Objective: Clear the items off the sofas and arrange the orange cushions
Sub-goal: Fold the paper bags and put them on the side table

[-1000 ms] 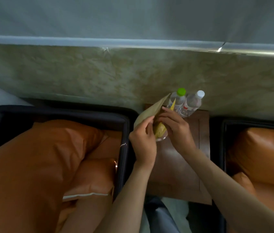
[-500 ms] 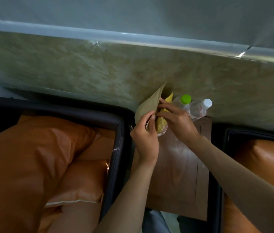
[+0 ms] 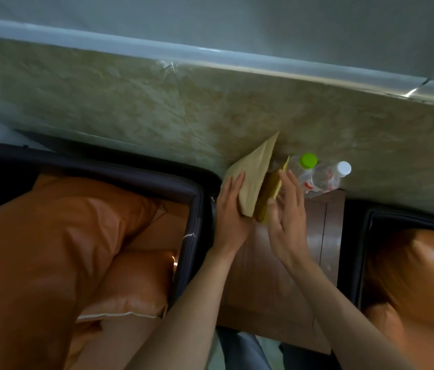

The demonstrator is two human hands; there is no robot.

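Two flat paper envelopes stand on edge between my hands over the brown wooden side table (image 3: 277, 276): one tan kraft envelope (image 3: 253, 177), one yellow envelope (image 3: 270, 194). My left hand (image 3: 230, 209) lies flat against the tan one, fingers straight; my right hand (image 3: 287, 209) presses the yellow one, fingers spread, nothing clasped. Two clear plastic bottles stand by the wall: one green-capped (image 3: 303, 169), one white-capped (image 3: 327, 178). Orange leather cushions: two on the left sofa (image 3: 58, 236), (image 3: 135, 284), one on the right (image 3: 421, 276).
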